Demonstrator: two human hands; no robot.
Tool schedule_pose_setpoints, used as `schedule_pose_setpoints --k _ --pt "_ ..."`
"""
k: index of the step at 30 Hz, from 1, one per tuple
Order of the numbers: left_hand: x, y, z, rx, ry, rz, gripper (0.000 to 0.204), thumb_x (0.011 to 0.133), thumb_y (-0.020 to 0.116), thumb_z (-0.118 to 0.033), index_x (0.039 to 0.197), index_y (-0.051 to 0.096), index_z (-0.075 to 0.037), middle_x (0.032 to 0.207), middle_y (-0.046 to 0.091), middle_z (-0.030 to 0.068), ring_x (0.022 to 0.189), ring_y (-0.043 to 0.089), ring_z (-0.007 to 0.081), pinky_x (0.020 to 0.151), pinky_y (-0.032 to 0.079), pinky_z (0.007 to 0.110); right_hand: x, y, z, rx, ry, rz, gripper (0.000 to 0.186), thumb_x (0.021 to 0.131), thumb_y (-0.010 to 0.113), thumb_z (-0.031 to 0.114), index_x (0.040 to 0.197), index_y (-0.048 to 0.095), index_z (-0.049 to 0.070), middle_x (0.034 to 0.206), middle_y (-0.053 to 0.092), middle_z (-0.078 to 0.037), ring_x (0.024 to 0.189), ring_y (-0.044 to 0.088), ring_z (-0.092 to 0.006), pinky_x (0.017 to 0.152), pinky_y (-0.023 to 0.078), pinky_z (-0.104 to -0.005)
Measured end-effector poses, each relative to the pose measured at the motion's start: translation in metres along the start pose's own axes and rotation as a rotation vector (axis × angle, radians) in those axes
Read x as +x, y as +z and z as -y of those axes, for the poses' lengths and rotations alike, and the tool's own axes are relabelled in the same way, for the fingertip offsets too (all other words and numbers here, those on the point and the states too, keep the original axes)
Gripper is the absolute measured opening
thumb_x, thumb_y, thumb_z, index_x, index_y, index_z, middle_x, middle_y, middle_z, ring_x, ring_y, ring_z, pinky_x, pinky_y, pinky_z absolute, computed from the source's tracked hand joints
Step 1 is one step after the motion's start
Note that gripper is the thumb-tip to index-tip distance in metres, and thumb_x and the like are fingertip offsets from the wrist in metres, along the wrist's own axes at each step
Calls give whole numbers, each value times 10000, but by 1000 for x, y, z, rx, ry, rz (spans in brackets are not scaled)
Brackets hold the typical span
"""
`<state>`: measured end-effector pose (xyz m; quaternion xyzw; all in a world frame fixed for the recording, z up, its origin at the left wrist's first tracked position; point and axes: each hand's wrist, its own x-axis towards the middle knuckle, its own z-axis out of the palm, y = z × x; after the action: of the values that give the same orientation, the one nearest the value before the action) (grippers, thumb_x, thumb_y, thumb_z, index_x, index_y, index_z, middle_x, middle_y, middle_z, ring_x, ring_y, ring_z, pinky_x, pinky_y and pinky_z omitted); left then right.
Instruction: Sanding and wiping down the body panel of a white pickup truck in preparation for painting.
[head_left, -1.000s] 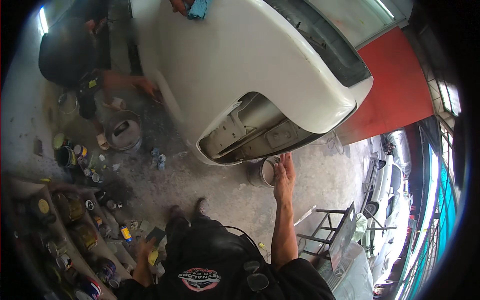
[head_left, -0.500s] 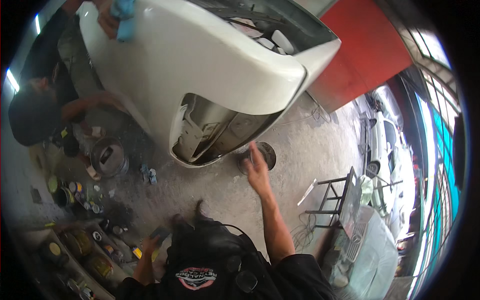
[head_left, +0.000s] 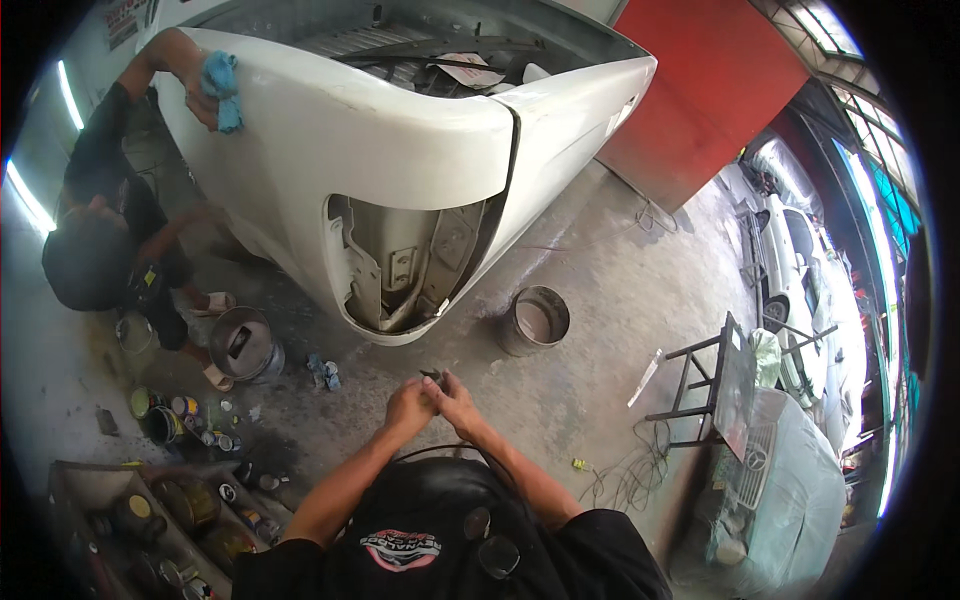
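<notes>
My left hand [head_left: 408, 404] and my right hand [head_left: 455, 400] meet in front of my chest, fingers pinched together on a small dark object [head_left: 432, 377] too small to identify. Just beyond them stands the white car body [head_left: 400, 150], its empty headlight opening [head_left: 405, 265] facing me. A grey metal bucket [head_left: 535, 320] stands on the concrete floor to the right of my hands.
A crouching person [head_left: 105, 250] at the left wipes the car with a blue cloth [head_left: 222, 90]. A metal pot [head_left: 243, 345], several paint cans [head_left: 170, 415] and a cluttered shelf [head_left: 150, 510] are lower left. A metal rack [head_left: 715, 385], cables and a covered car [head_left: 790, 490] stand right.
My right hand, earlier stretched out toward the bucket, has drawn back to meet my left hand in front of me. My view has swung up along the car.
</notes>
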<state>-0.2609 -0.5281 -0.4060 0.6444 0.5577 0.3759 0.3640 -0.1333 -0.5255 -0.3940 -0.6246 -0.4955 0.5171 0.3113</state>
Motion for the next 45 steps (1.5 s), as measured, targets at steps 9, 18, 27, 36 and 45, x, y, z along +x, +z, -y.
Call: schedule_pose_setpoints --k 9,18,27,36,45 --pt "26 30 -56 -64 195 327 403 733 771 -314 1041 669 -74 963 652 190 902 623 397 776 502 446 0 -74 -22 426 0 -27 447 957 604 356 1216 553 -5 998 614 -52 854 590 -138 718 503 -295" --pt "81 21 -108 -275 33 -218 761 821 763 -237 1448 360 -79 877 624 100 825 627 188 761 510 346 -16 -187 -113 310 351 -193 480 955 558 394 1230 550 2 1170 600 -94 1035 603 -219 789 583 -433" --pt "133 6 -108 -192 -35 -654 459 881 677 -329 1184 617 10 991 688 153 929 647 254 839 481 369 -171 -243 -331 -473 874 23 440 969 446 374 1230 613 62 1191 641 -189 1128 610 -306 939 490 -396" --pt "146 11 -124 36 13 -882 324 836 706 -305 937 704 3 902 690 193 851 664 348 775 500 394 -225 -216 -398 -645 652 -115 359 926 581 286 1118 668 -4 1026 702 -160 853 686 -273 770 515 -395" --pt "156 29 -138 117 5 -1026 295 803 741 -286 851 684 -1 833 669 172 786 649 342 726 493 413 -193 -237 -454 -98 611 -441 358 917 607 275 1018 692 -58 885 713 -180 788 673 -254 718 496 -390"
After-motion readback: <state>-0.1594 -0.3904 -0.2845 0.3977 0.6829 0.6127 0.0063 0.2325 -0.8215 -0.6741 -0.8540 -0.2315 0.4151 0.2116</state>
